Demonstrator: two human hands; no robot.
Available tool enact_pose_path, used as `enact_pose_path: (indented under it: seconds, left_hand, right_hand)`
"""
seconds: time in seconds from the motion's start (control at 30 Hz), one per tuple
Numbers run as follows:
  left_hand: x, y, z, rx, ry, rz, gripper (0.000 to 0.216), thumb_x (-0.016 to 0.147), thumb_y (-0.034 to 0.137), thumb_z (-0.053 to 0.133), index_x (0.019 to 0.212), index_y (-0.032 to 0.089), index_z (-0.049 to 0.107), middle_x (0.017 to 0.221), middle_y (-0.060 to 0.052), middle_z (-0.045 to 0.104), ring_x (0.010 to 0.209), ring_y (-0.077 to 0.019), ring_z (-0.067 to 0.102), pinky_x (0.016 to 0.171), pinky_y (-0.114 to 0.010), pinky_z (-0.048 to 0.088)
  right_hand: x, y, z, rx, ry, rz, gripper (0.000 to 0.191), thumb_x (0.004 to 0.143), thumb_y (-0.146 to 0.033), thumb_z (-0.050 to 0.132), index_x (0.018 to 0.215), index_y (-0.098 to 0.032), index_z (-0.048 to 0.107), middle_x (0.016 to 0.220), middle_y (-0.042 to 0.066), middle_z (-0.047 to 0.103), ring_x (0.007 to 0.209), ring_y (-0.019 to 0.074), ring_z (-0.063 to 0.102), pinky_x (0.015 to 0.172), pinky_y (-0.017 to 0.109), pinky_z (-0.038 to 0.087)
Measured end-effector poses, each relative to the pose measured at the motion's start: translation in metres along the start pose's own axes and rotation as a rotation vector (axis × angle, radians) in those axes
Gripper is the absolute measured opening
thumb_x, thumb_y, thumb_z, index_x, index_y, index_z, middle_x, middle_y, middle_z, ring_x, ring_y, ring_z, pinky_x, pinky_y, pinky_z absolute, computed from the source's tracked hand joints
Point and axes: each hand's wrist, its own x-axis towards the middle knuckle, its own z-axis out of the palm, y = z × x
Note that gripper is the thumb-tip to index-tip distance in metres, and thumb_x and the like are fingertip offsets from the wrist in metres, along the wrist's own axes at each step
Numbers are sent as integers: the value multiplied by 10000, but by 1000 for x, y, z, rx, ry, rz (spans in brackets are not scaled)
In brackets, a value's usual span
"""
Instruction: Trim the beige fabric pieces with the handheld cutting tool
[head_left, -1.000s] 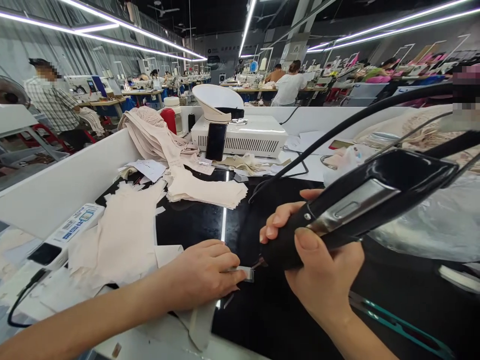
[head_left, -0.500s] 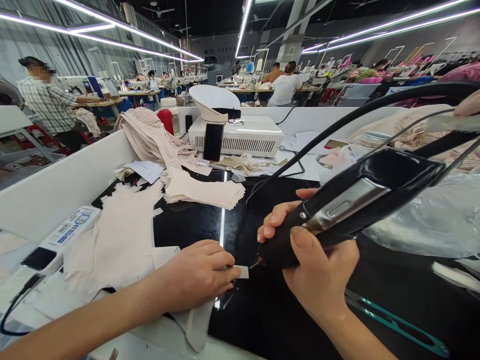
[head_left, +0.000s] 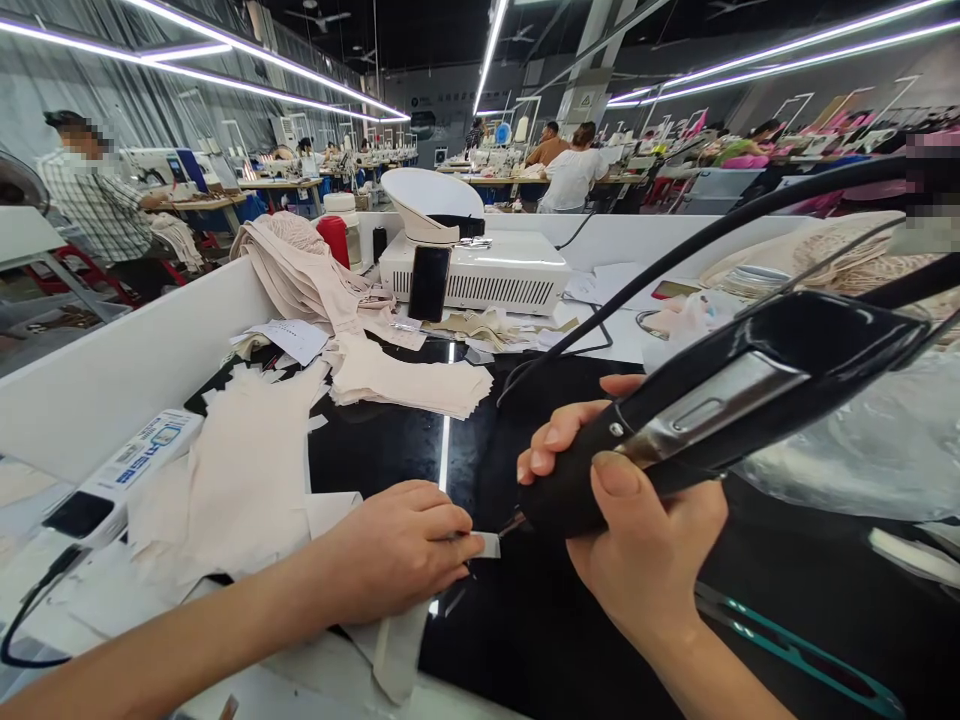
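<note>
Triangle sign [head_left: 586,99] on pillar [head_left: 598,60]

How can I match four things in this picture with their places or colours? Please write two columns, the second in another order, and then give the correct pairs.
Column one:
1. handheld tool
2. small strip
3. phone
4. slim item

Column two:
A. teal, at the lower right
B. upright in front of the white box
C. gripped by the right hand
D. touched by the left hand

Pairs: 1-C, 2-D, 3-B, 4-A

The head view faces forward (and down), both hands [head_left: 401,545] [head_left: 649,550] near.
</note>
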Motion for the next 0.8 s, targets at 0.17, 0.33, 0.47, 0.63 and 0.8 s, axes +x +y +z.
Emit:
enact_pose_path:
  seconds: [0.17,0.33,0.47,0.63,0.8]
  left_hand:
    - [0,0,1,13,-10,9,199,1247,241,727,1409,152,801,1205,-73,813,1134,-208,781,1131,-357,663]
    - [1,0,0,48,-19,20,179,1236,236,748,1379,150,812,1222,-79,820,1141,-206,773,1141,-342,650]
    - [1,0,-1,27,7,9,182,1259,259,714,1374,147,800,1197,-67,815,1092,-200,769,1107,-331,652]
    - [2,0,-2,25,-38,-1,171,1239,247,738,1373,162,803,1163,-63,797,1108,-205,773,1097,-335,659]
    - [1,-1,0,-13,-16,-7,211,1232,235,747,1420,152,792,1173,-70,791,1082,-207,778,1082,-335,656]
  right_hand:
    - [-2,4,-1,-16,-8,-7,419,994,-536,1007,1268,-345,755,848,-55,774,595,229,731,533,388,655]
    - [-2,4,-1,-1,3,7,397,986,-488,1020,1252,-331,770,845,-61,778,610,202,732,547,345,663]
    - [-2,-4,0,26,21,2,428,963,-538,1030,1238,-335,772,823,-57,752,601,206,719,514,338,640]
    - [-6,-9,-1,-13,-19,26,476,935,-571,1051,1211,-331,747,805,-54,724,580,215,714,492,354,629]
    - [-9,-6,-1,-17,12,26,389,971,-491,1030,1221,-333,776,821,-45,758,587,222,729,514,375,655]
